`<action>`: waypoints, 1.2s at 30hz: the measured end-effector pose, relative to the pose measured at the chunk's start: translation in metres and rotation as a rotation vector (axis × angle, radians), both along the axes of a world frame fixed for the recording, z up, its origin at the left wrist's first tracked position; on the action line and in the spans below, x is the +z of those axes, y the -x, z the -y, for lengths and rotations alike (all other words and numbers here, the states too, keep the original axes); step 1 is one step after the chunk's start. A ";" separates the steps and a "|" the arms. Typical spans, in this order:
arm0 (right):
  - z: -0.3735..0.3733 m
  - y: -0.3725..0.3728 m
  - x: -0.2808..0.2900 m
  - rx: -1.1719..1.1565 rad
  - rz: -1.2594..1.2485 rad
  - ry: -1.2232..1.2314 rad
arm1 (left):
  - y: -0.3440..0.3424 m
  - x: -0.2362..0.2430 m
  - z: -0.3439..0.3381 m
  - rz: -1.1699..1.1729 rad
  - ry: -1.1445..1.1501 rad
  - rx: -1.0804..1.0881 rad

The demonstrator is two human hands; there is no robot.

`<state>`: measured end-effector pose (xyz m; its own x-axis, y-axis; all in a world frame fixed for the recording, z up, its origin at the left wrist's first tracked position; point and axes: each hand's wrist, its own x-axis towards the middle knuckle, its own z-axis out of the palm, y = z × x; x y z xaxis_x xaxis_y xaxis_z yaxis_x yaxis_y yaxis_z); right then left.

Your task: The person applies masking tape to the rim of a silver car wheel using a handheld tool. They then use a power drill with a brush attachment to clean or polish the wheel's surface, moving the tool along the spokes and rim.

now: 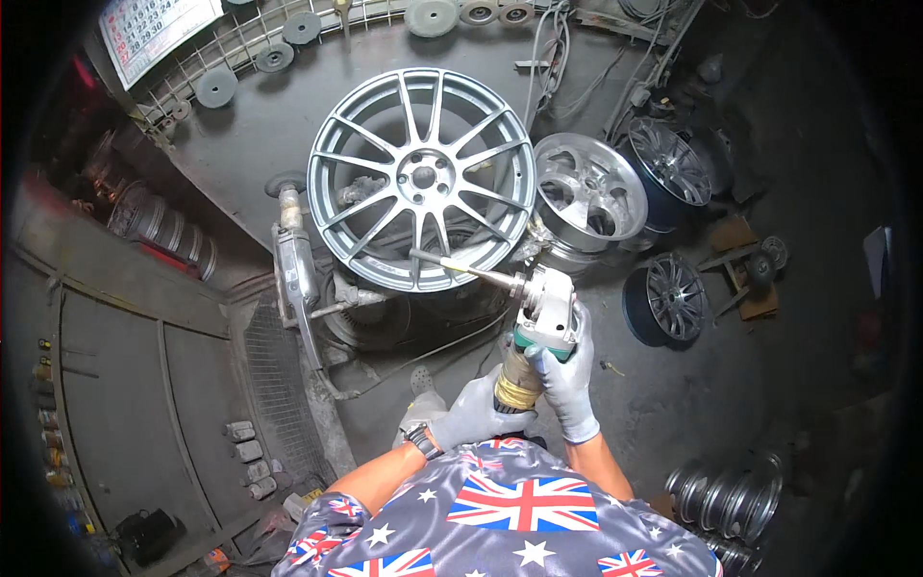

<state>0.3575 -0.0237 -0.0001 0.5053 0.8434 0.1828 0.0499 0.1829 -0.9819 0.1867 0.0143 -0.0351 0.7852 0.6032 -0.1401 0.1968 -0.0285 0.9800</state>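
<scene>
Both my hands wear grey work gloves and are closed on a power grinder. My right hand [569,385] grips the body behind the white gear head [550,313]. Lower down, my left hand [481,409] wraps round the handle, beside its yellow wrapping [517,389]. A long, thin rod-shaped bit [466,267] sticks out of the grinder to the left. Its tip lies over the near spokes of a silver multi-spoke alloy wheel [424,161]; I cannot tell if it touches. The wheel rests face up on a machine stand, mostly hidden beneath it.
More wheel rims [591,183] stand to the right, with another dark-sided wheel [668,300] on the floor. A metal arm with a cylinder [296,269] flanks the wheel at left. Grinding discs [431,17] hang along a wire rack behind. Stacked rims [726,495] sit at lower right.
</scene>
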 end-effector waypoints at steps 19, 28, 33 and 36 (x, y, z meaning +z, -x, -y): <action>-0.053 -0.037 0.062 -0.261 0.109 -0.054 | 0.034 -0.021 -0.174 0.004 -0.258 -0.078; -0.047 -0.104 0.056 -0.398 0.487 0.300 | 0.120 -0.073 -0.179 -0.283 -0.065 0.635; -0.085 -0.127 0.039 -0.210 0.385 0.397 | 0.104 -0.056 -0.217 -0.240 -0.338 0.892; -0.098 -0.149 0.032 -0.082 0.586 0.351 | 0.079 -0.040 -0.238 -0.182 -0.264 1.061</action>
<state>0.5064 0.0739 0.0316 0.4706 0.8661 0.1687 0.5912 -0.1676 -0.7889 0.1073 0.2523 -0.0755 -0.1673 0.9854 0.0314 0.3859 0.0361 0.9218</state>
